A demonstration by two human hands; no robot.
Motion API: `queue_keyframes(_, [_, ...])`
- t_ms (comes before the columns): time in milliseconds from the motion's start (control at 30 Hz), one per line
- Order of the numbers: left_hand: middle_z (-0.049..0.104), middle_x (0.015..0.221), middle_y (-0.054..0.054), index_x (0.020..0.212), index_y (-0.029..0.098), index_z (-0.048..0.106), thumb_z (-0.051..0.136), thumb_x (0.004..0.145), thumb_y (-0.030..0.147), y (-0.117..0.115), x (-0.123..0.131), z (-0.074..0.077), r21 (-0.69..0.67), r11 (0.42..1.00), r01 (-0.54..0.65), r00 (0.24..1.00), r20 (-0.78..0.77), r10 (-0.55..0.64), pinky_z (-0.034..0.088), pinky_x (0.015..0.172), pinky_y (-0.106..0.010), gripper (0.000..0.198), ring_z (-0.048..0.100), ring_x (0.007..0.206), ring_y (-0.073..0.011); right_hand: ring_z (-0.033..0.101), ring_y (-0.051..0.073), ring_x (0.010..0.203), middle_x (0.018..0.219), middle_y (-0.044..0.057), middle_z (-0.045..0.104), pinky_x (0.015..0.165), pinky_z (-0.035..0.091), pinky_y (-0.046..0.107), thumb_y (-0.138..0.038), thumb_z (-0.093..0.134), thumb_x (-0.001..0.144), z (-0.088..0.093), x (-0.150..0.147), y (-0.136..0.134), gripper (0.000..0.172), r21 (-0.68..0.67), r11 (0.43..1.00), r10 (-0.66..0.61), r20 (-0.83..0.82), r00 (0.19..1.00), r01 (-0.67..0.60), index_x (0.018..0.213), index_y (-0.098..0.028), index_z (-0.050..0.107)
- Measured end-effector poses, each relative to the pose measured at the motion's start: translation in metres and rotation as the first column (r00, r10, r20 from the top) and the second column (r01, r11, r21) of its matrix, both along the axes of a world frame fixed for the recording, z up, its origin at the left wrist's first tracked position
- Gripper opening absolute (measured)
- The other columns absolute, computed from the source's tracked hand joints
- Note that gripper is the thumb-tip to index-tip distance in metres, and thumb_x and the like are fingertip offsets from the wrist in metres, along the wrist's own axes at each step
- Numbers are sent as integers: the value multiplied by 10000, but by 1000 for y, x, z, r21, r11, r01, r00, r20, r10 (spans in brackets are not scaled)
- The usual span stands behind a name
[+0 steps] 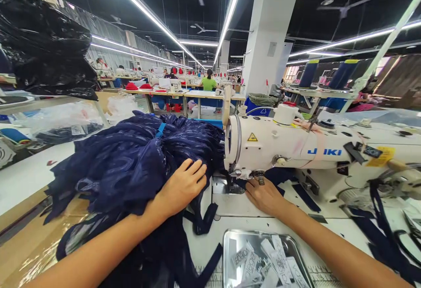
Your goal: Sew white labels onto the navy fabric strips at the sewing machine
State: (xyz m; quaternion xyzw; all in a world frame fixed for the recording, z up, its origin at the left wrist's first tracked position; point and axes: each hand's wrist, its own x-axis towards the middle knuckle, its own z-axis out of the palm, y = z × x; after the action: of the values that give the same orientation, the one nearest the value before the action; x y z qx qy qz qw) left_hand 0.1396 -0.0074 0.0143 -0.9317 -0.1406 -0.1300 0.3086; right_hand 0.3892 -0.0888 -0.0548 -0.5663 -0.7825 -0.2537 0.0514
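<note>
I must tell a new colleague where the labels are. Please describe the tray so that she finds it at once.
Start at the white sewing machine. Just below the right hand, at the table's near edge, sits a metal tray. It alone is shiny steel and holds white printed labels.

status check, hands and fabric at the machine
Left hand flat on navy fabric. Right hand at the presser foot of the sewing machine. Metal tray of labels close by.
</note>
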Motion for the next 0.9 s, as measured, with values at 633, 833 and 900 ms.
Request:
queue_keyframes(633, [561,598,7,590,168,588,537,723,279,-38,85,-45,-870,370,325,905,399,144,383,570,-224,181,527,590,-135,504,142,732,766,19,550,693,356,259,-166,504,817,40,6,-113,88,-296,954,-78,-380,922,-41,748,-168,559])
queue_keyframes(833, [424,447,59,483,172,534,634,593,381,-23,80,-56,-931,116,345,841,361,403,271,438,-197,257,367,427,-82,512,137,763,808,25,556,710,346,261,-176,470,840,38,-3,-123,98,-374,924,-98,-426,899,-76,799,-169,559])
queue_keyframes(900, [419,429,68,592,177,600,613,607,382,-23,75,-56,-941,-5,339,835,299,462,240,390,-200,206,321,370,-71,514,135,751,799,22,555,701,342,262,-175,465,844,38,-10,-117,103,-367,925,-81,-443,893,-98,810,-167,562])
